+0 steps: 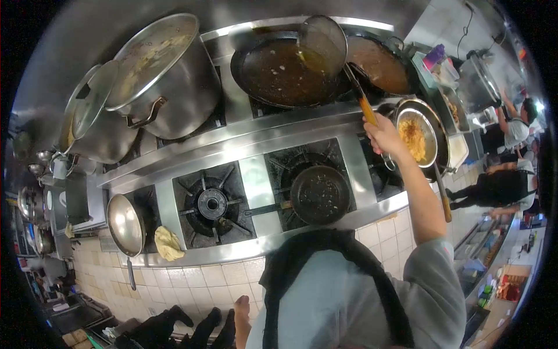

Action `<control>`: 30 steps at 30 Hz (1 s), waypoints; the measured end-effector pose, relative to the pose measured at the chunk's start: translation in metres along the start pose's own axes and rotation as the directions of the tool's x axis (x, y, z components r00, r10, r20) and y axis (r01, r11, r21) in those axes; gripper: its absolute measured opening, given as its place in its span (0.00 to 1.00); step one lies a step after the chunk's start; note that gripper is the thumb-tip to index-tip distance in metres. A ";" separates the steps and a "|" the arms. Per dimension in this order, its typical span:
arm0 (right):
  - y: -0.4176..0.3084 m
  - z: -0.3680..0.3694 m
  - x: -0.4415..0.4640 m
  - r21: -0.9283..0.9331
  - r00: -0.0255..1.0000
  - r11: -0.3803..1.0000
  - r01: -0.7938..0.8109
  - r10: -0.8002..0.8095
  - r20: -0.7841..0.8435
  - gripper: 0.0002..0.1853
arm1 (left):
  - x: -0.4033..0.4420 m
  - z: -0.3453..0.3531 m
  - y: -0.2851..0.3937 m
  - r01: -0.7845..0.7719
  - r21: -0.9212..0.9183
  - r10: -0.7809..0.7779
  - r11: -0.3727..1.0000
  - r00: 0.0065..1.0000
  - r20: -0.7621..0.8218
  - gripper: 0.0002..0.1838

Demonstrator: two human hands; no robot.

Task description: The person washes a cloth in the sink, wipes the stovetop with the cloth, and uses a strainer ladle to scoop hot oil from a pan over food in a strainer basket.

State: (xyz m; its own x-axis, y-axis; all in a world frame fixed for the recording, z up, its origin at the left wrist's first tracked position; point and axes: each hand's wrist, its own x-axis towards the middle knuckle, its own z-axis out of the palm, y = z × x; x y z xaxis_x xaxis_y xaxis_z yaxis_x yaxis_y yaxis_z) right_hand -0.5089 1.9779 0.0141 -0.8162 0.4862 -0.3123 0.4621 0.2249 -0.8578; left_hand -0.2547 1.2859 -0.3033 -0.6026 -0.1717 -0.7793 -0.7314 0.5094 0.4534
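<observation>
My right hand (pixel 382 135) is closed round the wooden handle of a wire strainer (pixel 322 46). The strainer's mesh is over the right part of a wide pan of dark liquid (pixel 276 70). Just right of that hand, a metal bowl (pixel 417 136) holds yellow-orange food. My left hand (pixel 242 305) hangs low near my body, its fingers curled; whether anything is in it cannot be made out. In front of me a small black frying pan (pixel 320 195) rests on a burner, its handle pointing left.
Two large lidded pots (pixel 168 87) stand at the back left. An open burner (pixel 212 203), a yellowish cloth (pixel 168 244) and a steel pan (pixel 125 225) are at the left front. Reddish-brown liquid fills another pan (pixel 379 64). Other people (pixel 500 183) stand at right; legs show below.
</observation>
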 end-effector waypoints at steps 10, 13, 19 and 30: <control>-0.016 0.006 -0.038 0.261 0.970 0.941 -0.217 0.179 0.162 0.15 | 0.068 0.000 -0.033 0.103 -0.026 -0.099 0.994 0.990 0.101 0.22; -0.015 0.014 -0.041 0.294 0.955 0.919 -0.262 0.203 0.215 0.15 | 0.079 0.003 -0.051 0.129 -0.165 -0.116 0.978 0.989 0.088 0.22; -0.022 0.037 -0.044 0.367 0.931 0.870 -0.329 0.235 0.278 0.17 | 0.058 -0.006 -0.029 -0.180 0.108 0.163 0.978 0.975 0.149 0.20; -0.035 0.072 -0.040 0.555 0.910 0.767 -0.321 0.088 0.404 0.16 | 0.048 -0.008 -0.021 -0.035 -0.005 0.035 0.999 0.995 0.094 0.15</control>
State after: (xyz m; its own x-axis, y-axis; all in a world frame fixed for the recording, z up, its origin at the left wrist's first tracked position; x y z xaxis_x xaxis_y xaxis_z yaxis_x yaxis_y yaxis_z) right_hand -0.5177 1.8900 0.0276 -0.8424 0.1212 -0.5251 0.4240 -0.4525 -0.7845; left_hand -0.2704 1.2604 -0.3468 -0.5953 -0.0742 -0.8001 -0.7117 0.5108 0.4822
